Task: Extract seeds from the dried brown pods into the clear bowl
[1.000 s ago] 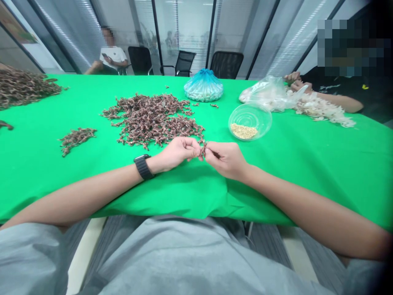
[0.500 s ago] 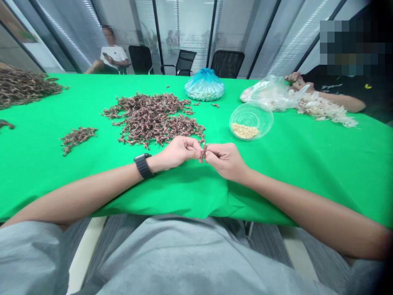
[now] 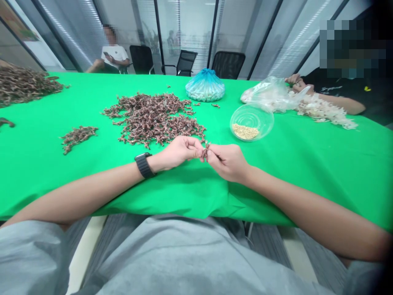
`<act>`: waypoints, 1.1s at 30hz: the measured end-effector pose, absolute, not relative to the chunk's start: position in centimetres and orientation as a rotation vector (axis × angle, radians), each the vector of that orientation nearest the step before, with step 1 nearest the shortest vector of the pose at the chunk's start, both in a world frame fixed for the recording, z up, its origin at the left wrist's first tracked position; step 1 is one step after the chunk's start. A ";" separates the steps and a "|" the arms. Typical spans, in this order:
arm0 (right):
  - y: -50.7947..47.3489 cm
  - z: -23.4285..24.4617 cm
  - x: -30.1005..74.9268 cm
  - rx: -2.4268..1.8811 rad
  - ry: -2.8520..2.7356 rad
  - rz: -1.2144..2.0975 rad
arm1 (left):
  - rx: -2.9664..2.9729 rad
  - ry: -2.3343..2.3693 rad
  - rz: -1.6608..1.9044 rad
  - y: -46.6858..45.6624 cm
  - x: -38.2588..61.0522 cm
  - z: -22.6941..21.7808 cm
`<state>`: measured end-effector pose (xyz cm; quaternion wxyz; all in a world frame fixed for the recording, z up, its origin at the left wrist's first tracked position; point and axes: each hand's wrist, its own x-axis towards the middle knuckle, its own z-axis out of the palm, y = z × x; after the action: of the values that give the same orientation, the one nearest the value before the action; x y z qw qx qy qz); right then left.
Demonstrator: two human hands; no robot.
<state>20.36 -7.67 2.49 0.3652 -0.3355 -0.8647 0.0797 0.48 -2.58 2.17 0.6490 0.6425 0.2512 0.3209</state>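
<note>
My left hand, with a dark watch on its wrist, pinches a small dried brown plant piece between thumb and fingers. From the other side my right hand grips the same piece, its fingers curled in. The fingertips hide much of it, and both hands are just above the green cloth. Right behind them spreads a pile of similar dried brown pieces. A clear round plastic bowl holding tan, grain-like bits stands beyond my right hand.
A smaller heap of brown pieces lies left, and a large pile at far left. Behind stands a tied bluish bag of pale pieces. A co-worker's hands are at right, near a clear bag and whitish peelings.
My right hand has shifted very slightly to the right, and a little more of the brown piece shows between the fingertips. The piles and the bowl stay as they were.
</note>
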 end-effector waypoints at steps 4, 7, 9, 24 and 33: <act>-7.6 2.5 20.4 -0.889 -2.234 0.160 | 1.465 0.588 0.718 -2.6 0.5 2.2; -7.8 2.5 20.3 -0.915 -2.212 0.230 | 1.455 0.581 0.719 -2.7 0.5 2.2; -7.8 2.5 20.2 -0.913 -2.195 0.296 | 1.448 0.572 0.719 -2.7 0.5 2.3; -7.7 2.3 20.1 -0.873 -2.127 0.571 | 1.504 0.565 0.699 -2.6 0.4 2.6; -7.3 2.4 19.9 -0.889 -2.072 0.743 | 1.547 0.593 0.707 -2.1 0.2 2.5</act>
<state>19.87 -7.34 2.42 0.3742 -0.3474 -0.8094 0.2901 0.18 -2.14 2.53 0.6213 0.6730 0.2578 0.3075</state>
